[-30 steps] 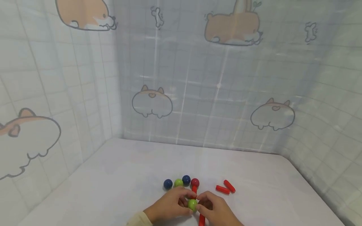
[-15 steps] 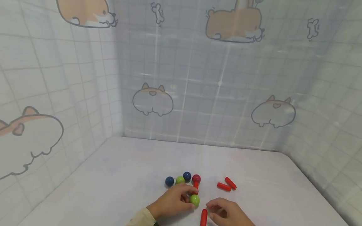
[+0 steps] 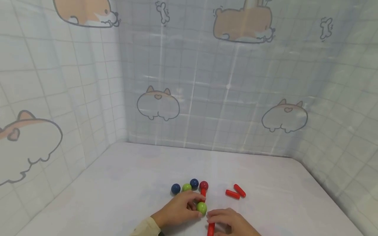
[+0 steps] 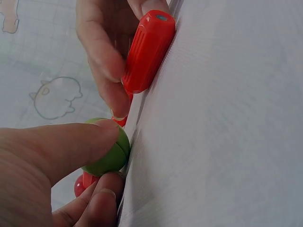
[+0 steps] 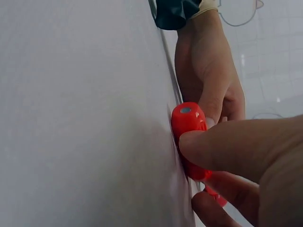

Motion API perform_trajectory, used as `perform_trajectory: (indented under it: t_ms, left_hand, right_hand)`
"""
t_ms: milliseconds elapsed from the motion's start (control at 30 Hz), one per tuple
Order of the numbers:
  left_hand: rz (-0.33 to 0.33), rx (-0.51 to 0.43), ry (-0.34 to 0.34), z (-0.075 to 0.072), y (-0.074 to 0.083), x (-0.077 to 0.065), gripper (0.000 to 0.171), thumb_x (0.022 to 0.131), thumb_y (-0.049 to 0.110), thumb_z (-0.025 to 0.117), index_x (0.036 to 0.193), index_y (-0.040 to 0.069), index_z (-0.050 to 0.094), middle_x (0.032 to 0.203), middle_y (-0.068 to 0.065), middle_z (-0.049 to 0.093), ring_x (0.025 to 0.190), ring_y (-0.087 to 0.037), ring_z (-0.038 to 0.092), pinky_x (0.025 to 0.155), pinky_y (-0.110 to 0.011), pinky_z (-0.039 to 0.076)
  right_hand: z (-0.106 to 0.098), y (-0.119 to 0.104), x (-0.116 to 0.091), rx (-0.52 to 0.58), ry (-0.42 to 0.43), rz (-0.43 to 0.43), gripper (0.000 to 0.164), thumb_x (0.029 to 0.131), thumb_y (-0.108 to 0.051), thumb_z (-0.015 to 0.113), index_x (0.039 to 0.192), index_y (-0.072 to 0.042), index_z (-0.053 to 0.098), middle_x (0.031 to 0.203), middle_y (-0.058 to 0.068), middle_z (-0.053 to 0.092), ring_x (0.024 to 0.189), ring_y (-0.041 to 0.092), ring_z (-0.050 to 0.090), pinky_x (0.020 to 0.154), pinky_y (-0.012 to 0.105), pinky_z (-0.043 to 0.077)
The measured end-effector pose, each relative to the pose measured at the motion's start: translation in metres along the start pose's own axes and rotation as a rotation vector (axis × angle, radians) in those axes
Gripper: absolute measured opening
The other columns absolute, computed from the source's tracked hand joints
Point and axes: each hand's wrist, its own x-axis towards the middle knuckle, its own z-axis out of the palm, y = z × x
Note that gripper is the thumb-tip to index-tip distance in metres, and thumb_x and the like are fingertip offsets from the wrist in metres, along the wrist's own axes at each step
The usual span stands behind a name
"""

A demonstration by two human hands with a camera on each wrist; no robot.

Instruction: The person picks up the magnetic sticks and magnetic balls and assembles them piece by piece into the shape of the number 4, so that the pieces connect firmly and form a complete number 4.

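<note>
My left hand [image 3: 180, 209] pinches a glossy green ball [image 3: 202, 208] low over the white table, its thumb on the near side in the left wrist view. Just beyond it, a red stick [image 3: 203, 195] runs from the green ball toward a dark red ball [image 3: 203, 185]. With thumb and fingers, my right hand [image 3: 230, 221] grips another red stick [image 5: 189, 123] lying at the tabletop. This stick [image 4: 149, 52] has ridged sides and a small grey disc in its end. It lies nearer to me than the green ball, apart from it.
Two loose red sticks [image 3: 232, 194] lie to the right on the white tabletop [image 3: 141, 170]. Left of the dark red ball sit two dark blue balls [image 3: 175, 188] and a second green ball [image 3: 187, 187]. Patterned curtains [image 3: 206, 82] stand around the table.
My right hand left the green ball, moved right and toward me, then came to the near red stick and took hold of it. My left hand has kept its hold on the green ball.
</note>
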Motion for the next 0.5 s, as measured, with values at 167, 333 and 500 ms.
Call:
perform_trajectory:
  t_ms: [167, 333, 500]
  left_hand:
    - [-0.011, 0.018, -0.001, -0.0012, 0.0023, 0.0012, 0.038, 0.081, 0.024, 0.079, 0.117, 0.022, 0.068, 0.096, 0.014, 0.061, 0.077, -0.008, 0.058, 0.068, -0.023, 0.051]
    - [-0.009, 0.019, -0.002, 0.0001, 0.0006, 0.0009, 0.037, 0.081, 0.025, 0.079, 0.117, 0.022, 0.068, 0.096, 0.014, 0.061, 0.076, -0.008, 0.058, 0.068, -0.022, 0.051]
    - [0.008, 0.020, -0.002, 0.0002, -0.0014, -0.0002, 0.038, 0.082, 0.025, 0.078, 0.119, 0.022, 0.068, 0.096, 0.014, 0.061, 0.078, -0.006, 0.059, 0.070, -0.022, 0.051]
  right_hand:
    - [0.0026, -0.0041, 0.0014, -0.039, 0.055, 0.115, 0.031, 0.085, -0.030, 0.075, 0.115, -0.029, 0.069, 0.121, -0.015, 0.061, 0.097, 0.006, 0.052, 0.082, 0.027, 0.050]
    - [0.0043, -0.0091, 0.0004, -0.058, 0.105, 0.212, 0.024, 0.082, -0.031, 0.078, 0.104, -0.030, 0.068, 0.113, -0.015, 0.062, 0.091, 0.010, 0.053, 0.081, 0.033, 0.052]
    - [0.0049, -0.0097, 0.0000, -0.048, 0.138, 0.241, 0.023, 0.081, -0.032, 0.079, 0.101, -0.030, 0.068, 0.108, -0.013, 0.061, 0.086, 0.012, 0.053, 0.079, 0.031, 0.053]
